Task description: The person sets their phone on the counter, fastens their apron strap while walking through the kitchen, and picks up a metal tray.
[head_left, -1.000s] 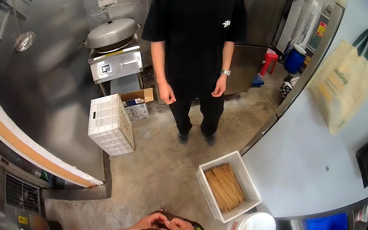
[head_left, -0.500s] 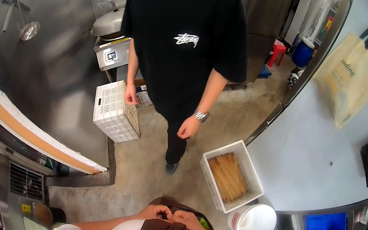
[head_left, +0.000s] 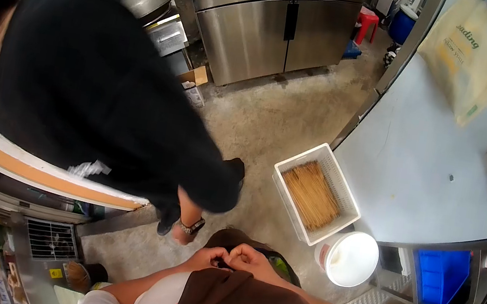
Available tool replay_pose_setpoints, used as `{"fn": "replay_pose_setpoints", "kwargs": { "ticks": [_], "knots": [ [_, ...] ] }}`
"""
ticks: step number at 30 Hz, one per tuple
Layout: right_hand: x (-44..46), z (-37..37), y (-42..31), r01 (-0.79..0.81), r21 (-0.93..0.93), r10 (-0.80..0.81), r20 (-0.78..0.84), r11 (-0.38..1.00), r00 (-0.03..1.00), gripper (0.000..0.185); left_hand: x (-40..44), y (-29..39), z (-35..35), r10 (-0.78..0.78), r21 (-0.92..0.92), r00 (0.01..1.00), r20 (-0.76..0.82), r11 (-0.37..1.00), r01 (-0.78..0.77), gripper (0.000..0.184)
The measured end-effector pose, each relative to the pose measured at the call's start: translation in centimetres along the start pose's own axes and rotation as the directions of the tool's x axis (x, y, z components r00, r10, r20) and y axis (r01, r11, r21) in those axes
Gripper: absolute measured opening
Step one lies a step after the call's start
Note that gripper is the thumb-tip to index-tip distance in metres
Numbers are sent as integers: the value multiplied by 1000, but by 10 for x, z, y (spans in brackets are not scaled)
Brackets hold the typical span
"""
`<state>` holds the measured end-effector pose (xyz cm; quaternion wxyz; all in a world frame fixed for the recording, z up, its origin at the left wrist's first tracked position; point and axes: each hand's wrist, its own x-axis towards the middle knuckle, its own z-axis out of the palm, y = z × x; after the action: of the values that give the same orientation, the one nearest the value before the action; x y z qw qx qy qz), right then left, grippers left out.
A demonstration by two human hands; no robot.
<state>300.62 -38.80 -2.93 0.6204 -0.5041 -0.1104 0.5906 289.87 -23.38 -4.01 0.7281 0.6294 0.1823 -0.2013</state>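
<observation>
Ahead of hands [head_left: 253, 262], sticks [head_left: 311, 195] in crate [head_left: 340, 180]

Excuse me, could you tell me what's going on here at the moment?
The camera wearer has the left hand and right hand together in front of the body, by the brown apron; whether they hold anything is hard to tell. Another person in black is close by on the left. Ahead to the right, a white crate holds thin sticks, with a white bucket beside it.
</observation>
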Motion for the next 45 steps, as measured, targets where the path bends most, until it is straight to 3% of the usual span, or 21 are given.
{"fn": "replay_pose_setpoints", "kwargs": {
  "ticks": [2,4,5,7,8,9,11,12,18,22,24,29,31,32,39,42,45],
  "knots": [
    [-2,-1,-8,-44,-34,45,25,998,999,15,2,0,1,-44,8,999,4,999,44,25],
    [-3,-1,-10,-107,-177,104,-24,978,994,20,-1,16,11,-79,-86,997,-24,993,76,24],
    [-1,-2,-3,-119,-204,106,-73,972,992,21,-1,17,12,-111,-50,993,-47,993,109,24],
    [-2,-4,1,-125,-108,118,-70,986,991,24,0,11,14,-99,-91,994,-44,991,95,26],
    [0,-7,4,-101,-151,92,-63,983,994,21,1,8,12,-166,11,985,-57,986,166,31],
    [0,-9,4,-115,-158,109,-49,981,993,21,1,2,14,-170,-7,983,-71,985,170,31],
    [0,-12,3,-149,-93,153,34,984,988,17,3,-6,21,-31,-28,982,-188,999,26,35],
    [0,-15,3,-168,-106,175,63,980,982,21,1,0,23,-97,8,976,-194,995,100,38],
    [3,-24,-4,-195,26,185,215,981,959,11,-5,26,31,-104,27,972,-212,993,112,37],
    [6,-29,-6,-239,10,229,248,971,941,12,-9,34,34,-65,33,968,-241,997,75,35],
    [6,-26,-13,-299,-4,295,190,954,937,14,-8,25,32,-16,27,968,-252,999,24,35],
    [15,-24,-20,-290,-144,318,240,946,917,15,-9,18,27,93,60,955,-282,995,-79,32],
    [19,-18,-24,-296,-219,342,214,930,915,15,-13,23,21,-32,7,961,-274,999,35,35],
    [22,-17,-25,-305,-239,357,215,922,909,17,-13,26,16,-183,-37,954,-239,983,179,39],
    [47,-6,-24,-338,-205,383,253,919,888,18,-14,30,-10,-73,-60,962,-263,996,59,36],
    [59,5,-27,-436,-88,445,135,896,886,19,-11,21,-27,-34,-125,974,-224,992,5,33],
    [73,10,-14,-389,-79,392,24,918,920,18,-13,22,-42,23,-137,968,-251,989,-59,30]
  ]
}}
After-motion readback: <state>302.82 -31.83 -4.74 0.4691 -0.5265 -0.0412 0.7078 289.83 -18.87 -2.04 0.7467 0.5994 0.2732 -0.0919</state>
